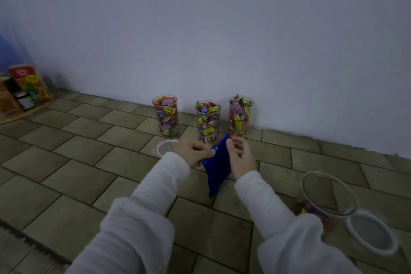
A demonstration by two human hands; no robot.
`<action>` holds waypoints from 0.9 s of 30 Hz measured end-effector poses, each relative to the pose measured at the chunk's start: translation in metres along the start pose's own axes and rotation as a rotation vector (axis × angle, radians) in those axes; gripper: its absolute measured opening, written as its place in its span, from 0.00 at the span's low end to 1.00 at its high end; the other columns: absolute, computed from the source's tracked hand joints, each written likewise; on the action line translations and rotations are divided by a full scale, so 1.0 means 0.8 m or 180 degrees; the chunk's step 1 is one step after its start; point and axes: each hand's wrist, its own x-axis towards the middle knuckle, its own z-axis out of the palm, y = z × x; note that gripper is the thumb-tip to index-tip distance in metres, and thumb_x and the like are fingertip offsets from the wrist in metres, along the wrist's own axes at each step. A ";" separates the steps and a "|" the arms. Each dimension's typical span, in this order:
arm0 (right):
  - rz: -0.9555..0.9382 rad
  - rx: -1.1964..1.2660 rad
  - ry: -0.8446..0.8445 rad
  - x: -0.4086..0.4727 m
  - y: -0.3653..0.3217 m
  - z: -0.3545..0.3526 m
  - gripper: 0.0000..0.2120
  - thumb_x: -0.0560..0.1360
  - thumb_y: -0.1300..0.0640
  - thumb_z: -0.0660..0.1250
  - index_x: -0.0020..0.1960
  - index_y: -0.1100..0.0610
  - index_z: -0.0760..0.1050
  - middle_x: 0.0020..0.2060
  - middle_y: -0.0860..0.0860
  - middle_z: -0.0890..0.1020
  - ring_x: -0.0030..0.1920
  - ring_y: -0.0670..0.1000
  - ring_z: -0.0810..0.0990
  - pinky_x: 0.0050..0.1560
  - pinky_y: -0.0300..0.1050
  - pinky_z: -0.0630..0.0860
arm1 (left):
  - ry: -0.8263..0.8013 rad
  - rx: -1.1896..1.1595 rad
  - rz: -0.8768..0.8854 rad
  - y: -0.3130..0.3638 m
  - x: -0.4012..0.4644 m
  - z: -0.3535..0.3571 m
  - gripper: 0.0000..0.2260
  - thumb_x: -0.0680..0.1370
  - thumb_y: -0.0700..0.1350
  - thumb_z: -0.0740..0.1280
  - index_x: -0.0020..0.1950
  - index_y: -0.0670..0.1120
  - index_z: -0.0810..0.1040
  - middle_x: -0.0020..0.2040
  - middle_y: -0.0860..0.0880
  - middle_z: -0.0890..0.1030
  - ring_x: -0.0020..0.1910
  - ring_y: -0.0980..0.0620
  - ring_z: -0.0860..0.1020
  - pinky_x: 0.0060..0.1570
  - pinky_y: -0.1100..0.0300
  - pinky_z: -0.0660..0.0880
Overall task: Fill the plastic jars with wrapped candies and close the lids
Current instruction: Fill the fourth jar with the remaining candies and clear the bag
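Note:
Three clear plastic jars stand open by the wall, each full of wrapped candies: a left jar [166, 116], a middle jar [207, 120] and a right jar [239, 116]. In front of them I hold a blue candy bag [216, 168] upright above the floor. My left hand [193, 152] pinches its top left edge. My right hand [241, 157] grips its top right edge. A white lid [164, 147] lies on the floor just left of my left hand. At the lower right stands an open clear jar [328, 193] with a few candies [308, 207] beside it.
A second white lid [371, 232] lies at the lower right next to the open jar. Boxes and a dark jar [23, 93] sit on a low shelf at the far left. The wall [222, 40] runs behind the jars. The floor is brown tile.

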 end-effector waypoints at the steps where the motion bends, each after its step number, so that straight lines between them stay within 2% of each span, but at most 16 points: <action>1: 0.0008 -0.0074 0.0058 -0.001 -0.002 -0.004 0.11 0.76 0.45 0.64 0.54 0.49 0.71 0.49 0.43 0.76 0.50 0.46 0.75 0.52 0.45 0.72 | -0.0023 -0.0065 -0.0045 0.002 -0.001 0.008 0.03 0.73 0.46 0.73 0.42 0.48 0.84 0.35 0.46 0.82 0.32 0.53 0.76 0.35 0.61 0.77; 3: -0.0019 -0.0416 0.0133 0.001 -0.001 -0.011 0.15 0.73 0.41 0.67 0.50 0.51 0.71 0.50 0.49 0.76 0.50 0.49 0.75 0.53 0.48 0.74 | -0.0146 -0.0216 -0.0071 0.006 -0.005 0.025 0.05 0.73 0.45 0.72 0.45 0.45 0.84 0.29 0.51 0.79 0.27 0.56 0.73 0.29 0.65 0.71; 6: 0.0061 -0.0643 0.0147 0.000 0.003 -0.025 0.12 0.73 0.44 0.67 0.41 0.51 0.70 0.50 0.53 0.74 0.49 0.54 0.76 0.56 0.55 0.75 | -0.0268 -0.0333 -0.0038 0.009 -0.010 0.047 0.05 0.74 0.43 0.71 0.46 0.42 0.82 0.25 0.52 0.76 0.23 0.58 0.71 0.26 0.67 0.69; 9: 0.0228 -0.0653 0.0155 -0.011 0.009 -0.043 0.11 0.76 0.47 0.64 0.43 0.54 0.73 0.50 0.53 0.74 0.48 0.51 0.75 0.55 0.50 0.74 | -0.0409 -0.0654 -0.0104 0.008 -0.012 0.064 0.06 0.75 0.42 0.70 0.38 0.44 0.79 0.27 0.50 0.76 0.24 0.56 0.72 0.26 0.66 0.70; 12: 0.0281 -0.0379 0.0162 -0.024 0.007 -0.054 0.13 0.76 0.46 0.64 0.44 0.57 0.75 0.44 0.52 0.76 0.43 0.49 0.75 0.44 0.43 0.72 | -0.0680 -0.1185 -0.0267 0.013 -0.015 0.081 0.11 0.77 0.39 0.67 0.34 0.44 0.74 0.29 0.46 0.77 0.23 0.53 0.74 0.22 0.65 0.68; 14: 0.0415 0.0014 0.0141 -0.029 0.003 -0.058 0.13 0.76 0.48 0.65 0.41 0.57 0.75 0.38 0.52 0.78 0.39 0.49 0.75 0.39 0.42 0.72 | -0.0886 -0.1530 -0.0413 0.019 -0.019 0.088 0.12 0.77 0.38 0.66 0.34 0.43 0.72 0.30 0.46 0.79 0.24 0.51 0.77 0.21 0.65 0.68; 18: 0.0789 0.0332 0.0046 -0.039 -0.002 -0.067 0.14 0.75 0.45 0.67 0.41 0.56 0.77 0.38 0.53 0.81 0.42 0.53 0.79 0.50 0.51 0.78 | -0.1164 -0.1546 -0.0412 0.017 -0.023 0.099 0.08 0.77 0.37 0.65 0.37 0.42 0.73 0.29 0.47 0.78 0.26 0.52 0.76 0.26 0.63 0.69; 21: 0.0826 0.0356 0.0044 -0.045 -0.005 -0.073 0.13 0.74 0.47 0.69 0.39 0.56 0.75 0.37 0.53 0.80 0.41 0.53 0.78 0.44 0.46 0.76 | -0.1244 -0.1280 -0.0301 0.011 -0.029 0.108 0.07 0.77 0.37 0.65 0.39 0.42 0.74 0.28 0.47 0.77 0.27 0.52 0.75 0.26 0.63 0.69; 25: 0.0830 0.0475 0.0034 -0.053 -0.008 -0.084 0.11 0.79 0.52 0.63 0.39 0.55 0.75 0.39 0.54 0.79 0.43 0.55 0.77 0.50 0.54 0.77 | -0.1138 -0.1300 -0.0279 0.012 -0.039 0.119 0.10 0.77 0.37 0.65 0.36 0.44 0.75 0.27 0.47 0.76 0.24 0.53 0.72 0.23 0.64 0.66; 27: 0.0828 0.0544 0.0039 -0.058 -0.009 -0.088 0.11 0.80 0.52 0.60 0.41 0.55 0.74 0.41 0.56 0.79 0.44 0.56 0.77 0.50 0.53 0.76 | -0.1105 -0.1541 -0.0390 0.016 -0.046 0.121 0.12 0.77 0.36 0.64 0.34 0.45 0.74 0.27 0.46 0.74 0.23 0.53 0.71 0.23 0.65 0.64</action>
